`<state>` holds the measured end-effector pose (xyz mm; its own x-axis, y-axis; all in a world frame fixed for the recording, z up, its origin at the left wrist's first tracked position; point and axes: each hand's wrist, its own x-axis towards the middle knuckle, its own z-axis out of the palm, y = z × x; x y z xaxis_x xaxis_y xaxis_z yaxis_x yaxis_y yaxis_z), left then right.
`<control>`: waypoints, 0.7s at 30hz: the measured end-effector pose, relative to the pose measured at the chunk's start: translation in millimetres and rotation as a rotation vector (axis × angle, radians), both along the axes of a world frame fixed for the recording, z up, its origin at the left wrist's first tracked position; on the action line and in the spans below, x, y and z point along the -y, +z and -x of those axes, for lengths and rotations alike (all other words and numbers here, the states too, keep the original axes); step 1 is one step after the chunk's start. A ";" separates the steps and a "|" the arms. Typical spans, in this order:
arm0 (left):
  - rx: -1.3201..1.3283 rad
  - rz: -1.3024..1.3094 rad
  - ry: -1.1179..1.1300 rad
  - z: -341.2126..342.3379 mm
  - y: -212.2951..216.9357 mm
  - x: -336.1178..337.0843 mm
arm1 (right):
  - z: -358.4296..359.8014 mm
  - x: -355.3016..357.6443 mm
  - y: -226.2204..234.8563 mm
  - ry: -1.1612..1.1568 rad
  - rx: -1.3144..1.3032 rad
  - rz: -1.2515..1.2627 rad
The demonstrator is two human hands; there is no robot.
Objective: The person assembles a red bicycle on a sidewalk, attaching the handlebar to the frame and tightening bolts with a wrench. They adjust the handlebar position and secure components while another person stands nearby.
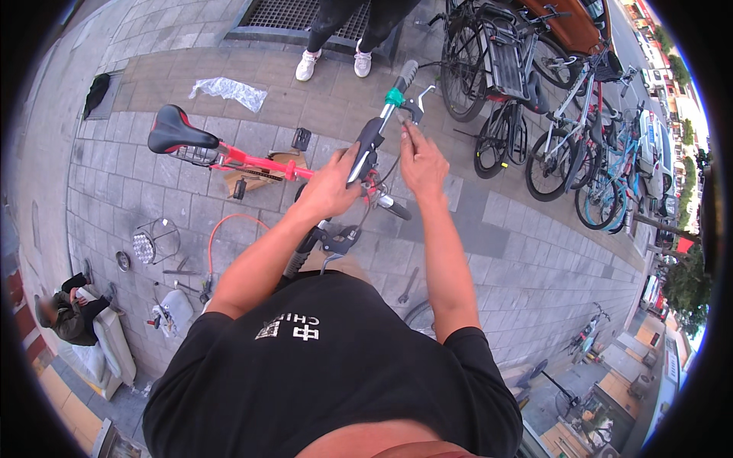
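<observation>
1. Handlebar (359, 168), one, silver with black grips: directly before us, its long axis slanting from lower left, close to our shirt (343, 382), to upper right, away from us.
2. Near brake lever (340, 241): beside the near grip; we have no hand on it.
3. Left hand (330, 185): fingers clasped on the bar at about its middle, reaching from the left.
4. Right hand (422, 162): to the right of the bar, fingers drawn together and pointing away from us; whether they pinch anything, we cannot tell.
5. Far brake lever (412, 113): right at or just beyond our right fingertips, well nearer to them than to our left hand.
6. Green band (395, 98): around the bar, just left of that lever.
7. Red frame (263, 162) with black saddle (179, 137): left of the bar.
8. Parked bikes (502, 69): beyond, to the right.
</observation>
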<state>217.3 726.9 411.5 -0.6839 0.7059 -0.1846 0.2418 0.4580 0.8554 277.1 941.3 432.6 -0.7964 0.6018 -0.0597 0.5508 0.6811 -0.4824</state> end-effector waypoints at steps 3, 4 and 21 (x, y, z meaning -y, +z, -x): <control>-0.046 0.024 -0.001 1.4 2.5 -1.6 | -7.4 -18.3 3.7 -0.003 -0.010 -0.123; -0.035 0.020 0.000 -0.2 1.2 -1.4 | -16.0 -25.6 4.6 -0.026 -0.006 -0.143; -0.128 0.048 -0.089 12.7 -0.1 -0.5 | -12.5 -61.1 -83.6 -0.385 -0.585 1.044</control>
